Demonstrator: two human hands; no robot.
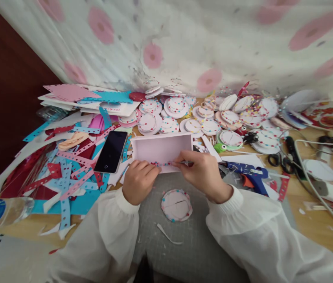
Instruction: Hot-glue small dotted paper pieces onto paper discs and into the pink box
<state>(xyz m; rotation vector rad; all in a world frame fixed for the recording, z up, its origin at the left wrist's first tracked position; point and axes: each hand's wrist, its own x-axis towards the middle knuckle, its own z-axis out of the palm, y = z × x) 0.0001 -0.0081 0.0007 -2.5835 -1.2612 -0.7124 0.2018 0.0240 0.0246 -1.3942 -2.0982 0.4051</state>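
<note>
A shallow open box [162,144], pale and rectangular, stands over the cutting mat in front of me. Along its near wall runs a string of small red and blue beads [166,163]. My left hand [139,181] is closed over the box's near left corner, fingertips pressed by the beads' left end. At the right end my right hand [201,171] pinches the string of beads; its fingertips partly hide the grip. Closer to me, a round white disc [177,205] edged with beads lies flat, a thin white paper strip [168,235] below it.
Behind the box sit several bead-trimmed white discs [147,122]. To the left are a phone [111,151], punched coloured strips [66,173] and a plastic bottle [4,212]. A blue glue gun [250,175], black scissors [281,162] and a white cable [310,169] lie right.
</note>
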